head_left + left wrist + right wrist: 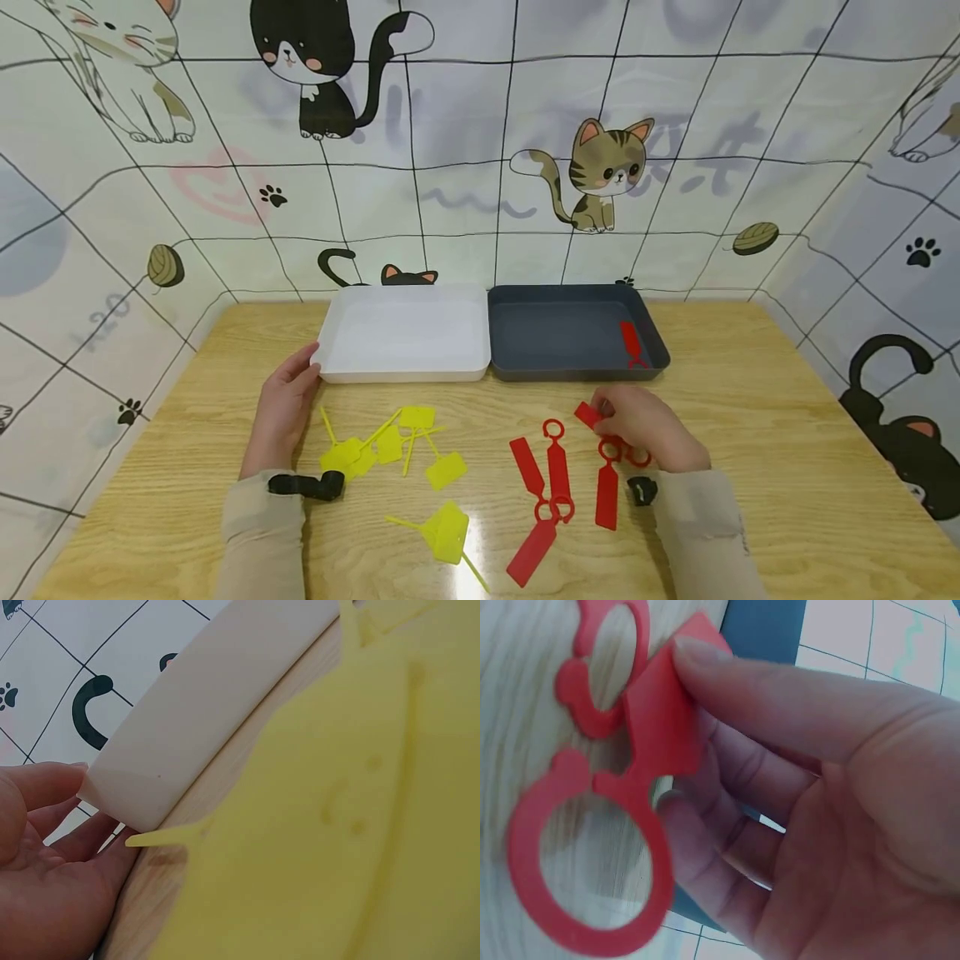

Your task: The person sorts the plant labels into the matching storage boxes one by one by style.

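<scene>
My left hand (283,408) grips the front left corner of the white tray (405,371), thumb by the rim and fingers along the side. My right hand (647,423) pinches the flat end of a red plastic ring tag (664,712) between thumb and fingers, and its open ring hangs toward the wood. Another red ring tag (607,497) lies beside that hand. Inside the dark grey tray (562,372) a red tag (632,340) rests by the right wall. Several loose red ring tags (532,552) lie in front of it.
Yellow plastic tags with thin stems (447,470) lie scattered between the hands. More yellow tags (447,533) overlap nearer the front. The two trays stand side by side on the wooden table (780,467), before a cat-print backdrop (465,183).
</scene>
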`<state>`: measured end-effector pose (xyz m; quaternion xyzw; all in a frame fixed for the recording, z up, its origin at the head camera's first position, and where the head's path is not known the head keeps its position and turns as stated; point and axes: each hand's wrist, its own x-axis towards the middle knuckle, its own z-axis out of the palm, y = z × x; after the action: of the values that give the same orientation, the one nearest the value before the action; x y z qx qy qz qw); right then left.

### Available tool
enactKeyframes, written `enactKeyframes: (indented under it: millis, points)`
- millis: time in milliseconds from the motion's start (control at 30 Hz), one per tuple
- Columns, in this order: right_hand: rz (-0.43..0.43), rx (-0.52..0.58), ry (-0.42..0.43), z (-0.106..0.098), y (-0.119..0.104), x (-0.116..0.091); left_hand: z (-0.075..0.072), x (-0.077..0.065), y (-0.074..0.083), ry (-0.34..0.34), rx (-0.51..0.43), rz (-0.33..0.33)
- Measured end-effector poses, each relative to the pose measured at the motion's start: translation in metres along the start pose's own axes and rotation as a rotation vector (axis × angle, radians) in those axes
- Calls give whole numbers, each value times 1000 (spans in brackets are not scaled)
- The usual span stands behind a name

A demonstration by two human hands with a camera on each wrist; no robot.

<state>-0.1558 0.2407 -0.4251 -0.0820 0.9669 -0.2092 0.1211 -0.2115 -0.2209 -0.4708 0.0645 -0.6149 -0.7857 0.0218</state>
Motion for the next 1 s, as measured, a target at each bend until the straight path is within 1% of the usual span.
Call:
enactKeyframes:
  millis: [167, 267, 400, 467, 633, 700, 767, 1000]
  points:
    - [18, 59, -14, -5, 6, -3, 1, 0, -2, 4, 26, -7]
    - [31, 136, -13, -10, 9, -2, 0, 0, -2, 13, 41, -4]
    - [17, 274, 24, -14, 11, 1, -2, 0, -1, 14, 30, -2]
    - [-3, 312, 56, -15, 11, 1, -1, 1, 0, 12, 27, -6]
    - [-72, 284, 167, -14, 9, 1, -1, 1, 0, 11, 21, -11]
    - [-86, 276, 204, -14, 7, 1, -1, 1, 0, 9, 21, -11]
    - [-85, 302, 222, -14, 6, 1, -2, 1, 0, 5, 21, -12]
    - [-39, 390, 265, -15, 4, 2, -2, 1, -1, -4, 21, 1]
